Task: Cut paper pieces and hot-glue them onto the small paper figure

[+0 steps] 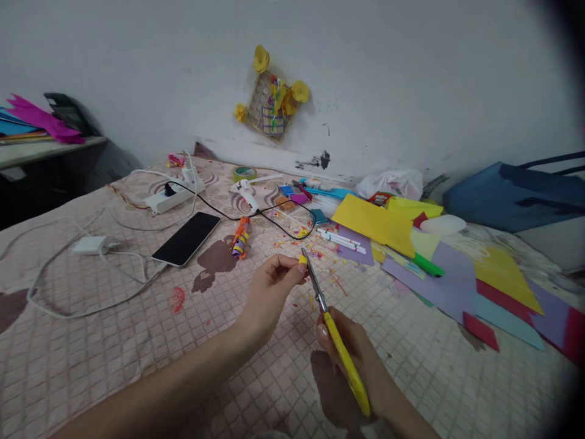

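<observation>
My left hand (272, 289) pinches a tiny yellow paper piece (302, 260) between thumb and fingers above the patterned bedcover (91, 353). My right hand (354, 350) grips yellow-handled scissors (338, 341), whose metal blades point up and touch the yellow piece. Small coloured paper scraps (320, 250) lie scattered just beyond both hands.
A black phone (186, 238), white charger (91, 245) and cables lie at left. Further back are a power strip (173, 195), glue gun (249, 194) and tape roll (244, 173). Coloured paper sheets (457, 268) and a green marker (427, 264) spread at right. A blue bag (516, 195) leans by the wall.
</observation>
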`<control>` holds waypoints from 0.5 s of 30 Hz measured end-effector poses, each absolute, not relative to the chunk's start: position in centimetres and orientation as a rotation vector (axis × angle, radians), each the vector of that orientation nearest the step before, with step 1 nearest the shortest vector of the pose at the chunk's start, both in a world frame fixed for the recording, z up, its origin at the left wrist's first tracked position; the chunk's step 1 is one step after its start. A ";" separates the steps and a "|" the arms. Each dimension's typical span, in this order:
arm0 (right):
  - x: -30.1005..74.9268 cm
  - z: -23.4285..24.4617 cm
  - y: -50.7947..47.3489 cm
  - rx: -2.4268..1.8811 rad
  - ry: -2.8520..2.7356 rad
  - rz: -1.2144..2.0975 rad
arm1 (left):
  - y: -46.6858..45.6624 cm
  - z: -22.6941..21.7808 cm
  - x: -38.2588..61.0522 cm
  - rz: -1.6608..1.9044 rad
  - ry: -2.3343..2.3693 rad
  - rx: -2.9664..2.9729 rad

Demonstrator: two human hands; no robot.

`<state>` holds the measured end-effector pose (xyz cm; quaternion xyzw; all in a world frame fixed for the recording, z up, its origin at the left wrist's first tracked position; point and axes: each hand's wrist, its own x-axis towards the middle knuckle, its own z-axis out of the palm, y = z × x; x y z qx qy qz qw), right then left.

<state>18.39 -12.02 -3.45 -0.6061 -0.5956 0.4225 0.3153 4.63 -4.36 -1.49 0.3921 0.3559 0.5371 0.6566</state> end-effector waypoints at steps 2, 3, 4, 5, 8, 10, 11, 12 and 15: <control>18.5 -3.6 -12.0 -1.595 -1.575 1.106 | -4.4 -1.5 4.6 1.220 0.811 0.877; 18.5 -3.6 -12.0 -1.595 -1.574 1.106 | -4.4 -1.5 4.7 1.220 0.811 0.873; 18.5 -3.6 -12.0 -1.593 -1.571 1.110 | -4.4 -1.5 4.7 1.221 0.810 0.872; 18.4 -3.6 -12.0 -1.591 -1.567 1.116 | -4.4 -1.5 4.7 1.221 0.808 0.872; 18.3 -3.3 -12.0 -1.590 -1.553 1.119 | -4.4 -1.5 4.7 1.220 0.797 0.876; 18.3 -3.1 -12.1 -1.590 -1.545 1.118 | -4.4 -1.5 4.7 1.218 0.795 0.879; 18.3 -3.1 -12.1 -1.588 -1.544 1.118 | -4.4 -1.5 4.7 1.216 0.798 0.882; 18.3 -3.1 -12.1 -1.586 -1.542 1.117 | -4.4 -1.4 4.6 1.213 0.803 0.885; 18.4 -3.5 -12.1 -1.594 -1.522 1.121 | -4.4 -1.2 4.5 1.204 0.828 0.887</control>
